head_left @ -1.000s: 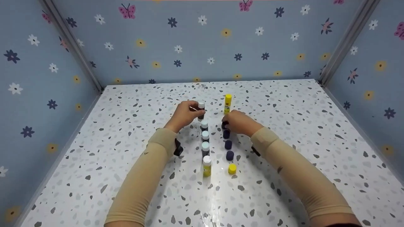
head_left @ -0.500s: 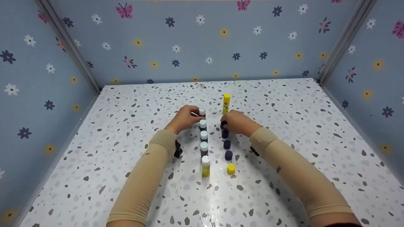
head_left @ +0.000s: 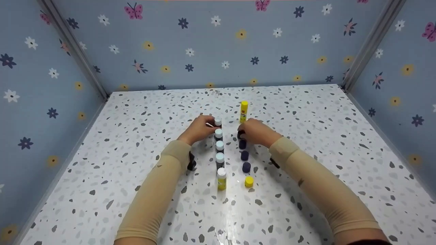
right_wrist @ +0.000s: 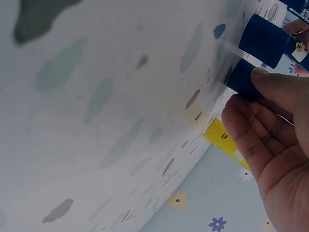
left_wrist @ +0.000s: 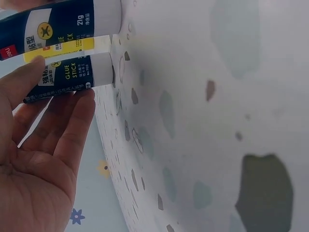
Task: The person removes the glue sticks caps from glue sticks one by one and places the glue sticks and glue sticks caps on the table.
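My left hand [head_left: 197, 131] holds a dark blue glue stick [left_wrist: 72, 75] upright at the far end of a row, its white end on the table in the left wrist view. Nearer me in that row stand several uncapped glue sticks with pale tops, the closest a yellow glue stick [head_left: 221, 182]. On the other side, my right hand [head_left: 257, 132] pinches a dark blue cap [right_wrist: 244, 81] between thumb and fingers, right down at the table. That cap is partly covered by the fingers in the head view. More dark blue caps [head_left: 244, 156] line up towards me.
A yellow cap [head_left: 249, 182] ends the cap row at the near side. Behind my right hand a yellow glue stick [head_left: 244, 112] stands upright with its cap on. The speckled table [head_left: 293, 211] is enclosed by flowered panels [head_left: 218, 41] at the back and sides.
My left hand has brought its glue stick down and slightly towards me, up to the end of the row. My right hand has stayed at the same cap.
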Demonstrator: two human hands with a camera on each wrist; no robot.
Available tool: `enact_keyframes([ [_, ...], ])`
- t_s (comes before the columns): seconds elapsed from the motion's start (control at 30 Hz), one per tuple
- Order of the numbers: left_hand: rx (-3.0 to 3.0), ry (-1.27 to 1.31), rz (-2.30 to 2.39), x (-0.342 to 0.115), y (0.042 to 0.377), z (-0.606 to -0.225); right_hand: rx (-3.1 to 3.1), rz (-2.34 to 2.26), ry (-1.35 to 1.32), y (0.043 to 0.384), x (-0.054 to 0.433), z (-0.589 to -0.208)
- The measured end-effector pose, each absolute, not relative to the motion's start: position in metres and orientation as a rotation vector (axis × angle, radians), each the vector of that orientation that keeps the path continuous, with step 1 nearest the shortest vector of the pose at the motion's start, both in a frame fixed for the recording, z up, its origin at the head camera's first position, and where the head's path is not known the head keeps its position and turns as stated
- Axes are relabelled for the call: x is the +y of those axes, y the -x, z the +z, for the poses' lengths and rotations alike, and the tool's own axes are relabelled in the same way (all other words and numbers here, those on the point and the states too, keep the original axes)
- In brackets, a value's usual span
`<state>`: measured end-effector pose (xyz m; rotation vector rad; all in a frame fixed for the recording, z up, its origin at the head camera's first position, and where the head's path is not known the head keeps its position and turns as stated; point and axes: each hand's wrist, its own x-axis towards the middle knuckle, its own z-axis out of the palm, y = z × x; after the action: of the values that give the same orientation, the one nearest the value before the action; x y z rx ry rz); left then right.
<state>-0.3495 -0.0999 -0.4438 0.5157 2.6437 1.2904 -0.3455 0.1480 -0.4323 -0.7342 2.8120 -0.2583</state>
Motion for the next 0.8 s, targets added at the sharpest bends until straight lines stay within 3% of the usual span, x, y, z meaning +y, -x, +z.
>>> enact_keyframes([
  [0.57,2.611,-0.463,1.234,-0.111,0.345,-0.435,2.795,-0.259,0.619,0.347,0.145,-0.432],
  [0.8,2.603,-0.416,1.250,-0.125,0.338,-0.426,2.824,-0.281,0.720,0.344,0.152,-0.425],
])
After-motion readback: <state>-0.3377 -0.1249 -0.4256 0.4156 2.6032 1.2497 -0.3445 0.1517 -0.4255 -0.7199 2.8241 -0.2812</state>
